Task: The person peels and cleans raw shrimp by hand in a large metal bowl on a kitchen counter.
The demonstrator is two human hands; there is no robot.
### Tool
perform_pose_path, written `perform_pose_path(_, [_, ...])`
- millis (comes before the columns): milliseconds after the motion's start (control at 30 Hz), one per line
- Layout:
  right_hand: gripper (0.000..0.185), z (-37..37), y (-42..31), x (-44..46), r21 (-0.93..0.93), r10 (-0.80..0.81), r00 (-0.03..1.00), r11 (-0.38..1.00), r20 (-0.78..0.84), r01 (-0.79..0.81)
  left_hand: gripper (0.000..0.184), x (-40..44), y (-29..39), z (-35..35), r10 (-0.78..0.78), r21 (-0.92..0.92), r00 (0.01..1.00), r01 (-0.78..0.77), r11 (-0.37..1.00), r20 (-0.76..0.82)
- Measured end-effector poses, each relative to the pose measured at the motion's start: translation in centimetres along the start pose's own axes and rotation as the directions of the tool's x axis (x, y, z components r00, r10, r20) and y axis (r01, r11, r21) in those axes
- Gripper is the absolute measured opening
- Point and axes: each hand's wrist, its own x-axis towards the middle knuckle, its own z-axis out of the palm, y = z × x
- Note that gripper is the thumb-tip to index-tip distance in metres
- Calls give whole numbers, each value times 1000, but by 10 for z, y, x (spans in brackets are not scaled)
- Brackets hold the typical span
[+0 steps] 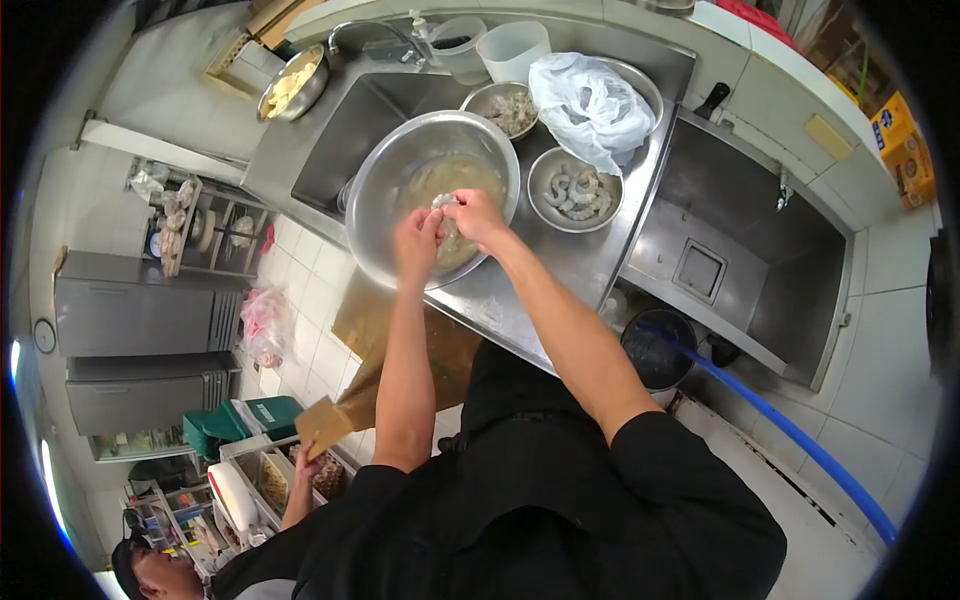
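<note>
Over a large steel bowl (372,190) of cloudy water, my left hand (418,240) and my right hand (475,218) meet with fingers pinched on a small greyish shrimp (443,201). Right of the large bowl, a smaller steel bowl (575,192) holds several peeled shrimp. Behind them, another steel bowl (508,108) contains greyish pieces, partly hidden by the large bowl's rim. A white plastic bag (590,105) rests on a bowl at the back right.
A sink (345,140) lies left of the large bowl, a deeper sink (720,240) right. Two plastic containers (513,52) stand at the back. A blue hose (790,430) runs from a black bucket (657,350). Another person (165,570) holds brown cardboard (323,425) at lower left.
</note>
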Motion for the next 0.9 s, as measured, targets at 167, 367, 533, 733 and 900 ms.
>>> perform_pose_path(167, [11,-17,-49,23,-683,-431,898,683,-90,260,30,-8,-2,-5,-61,-150,998,64,987,22])
perform_pose_path(367, [5,-39,-165,70,-715,-898,416,383,-141,585,24,-12,10,9,-77,-350,997,69,934,-8])
perform_pose_path(533, [23,-89,-131,122,-898,-772,632,231,65,374,21,-16,27,3,4,-164,990,19,986,139])
perform_pose_path(733, [24,-64,-108,41,-467,-356,932,813,75,348,23,20,24,10,150,-118,957,-124,985,249])
perform_pose_path(900, [27,-58,-102,-4,-705,-224,974,693,-11,152,23,59,50,23,278,-49,851,-287,957,446])
